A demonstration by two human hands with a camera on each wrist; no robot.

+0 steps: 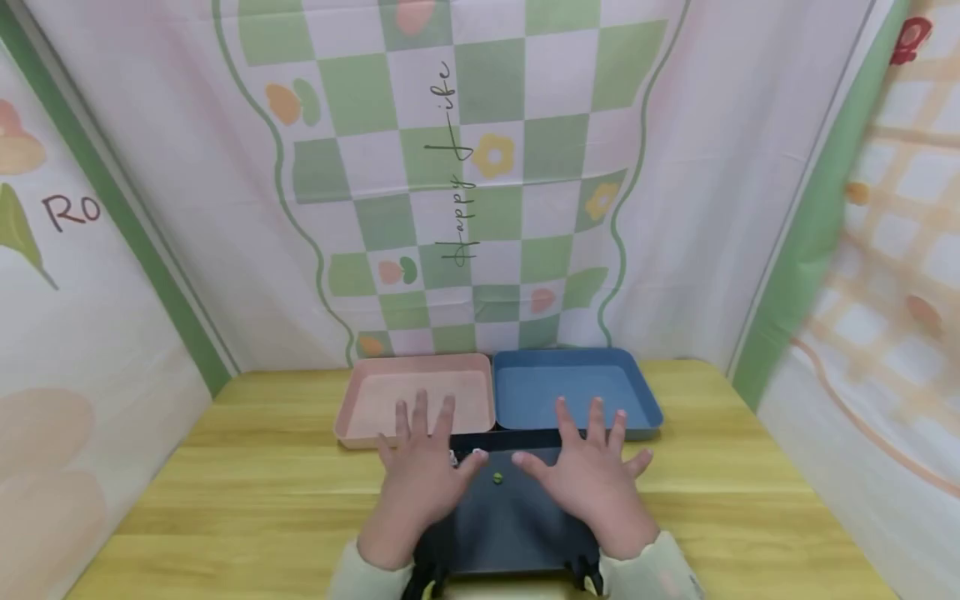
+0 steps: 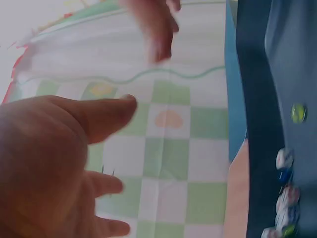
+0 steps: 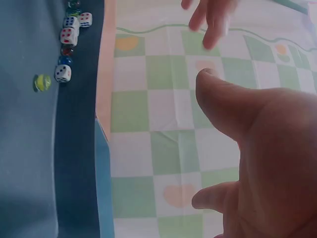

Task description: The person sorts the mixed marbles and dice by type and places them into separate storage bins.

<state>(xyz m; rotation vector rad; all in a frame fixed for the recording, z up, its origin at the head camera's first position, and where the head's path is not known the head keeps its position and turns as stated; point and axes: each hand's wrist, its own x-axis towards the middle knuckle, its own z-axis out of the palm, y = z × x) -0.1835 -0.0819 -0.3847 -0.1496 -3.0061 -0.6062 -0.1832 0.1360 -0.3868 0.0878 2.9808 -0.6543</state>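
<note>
In the head view my left hand (image 1: 422, 479) is held over the left side of a dark tray (image 1: 517, 533), fingers spread straight and nothing in its grasp. My right hand (image 1: 600, 479) mirrors it over the tray's right side, also spread and holding nothing. Between the two thumbs a yellow-green marble (image 1: 497, 478) lies on the tray floor. In the right wrist view, white dice (image 3: 63, 73) with coloured dots and several glass marbles, among them a blue marble (image 3: 65, 60), line the tray's far wall. The left hand hides most of that row in the head view.
Behind the dark tray a pink tray (image 1: 465, 379) stands on the left and a blue tray (image 1: 570, 383) on the right, side by side on the wooden table (image 1: 247, 467). A patterned curtain (image 1: 495, 208) hangs beyond the table's back edge.
</note>
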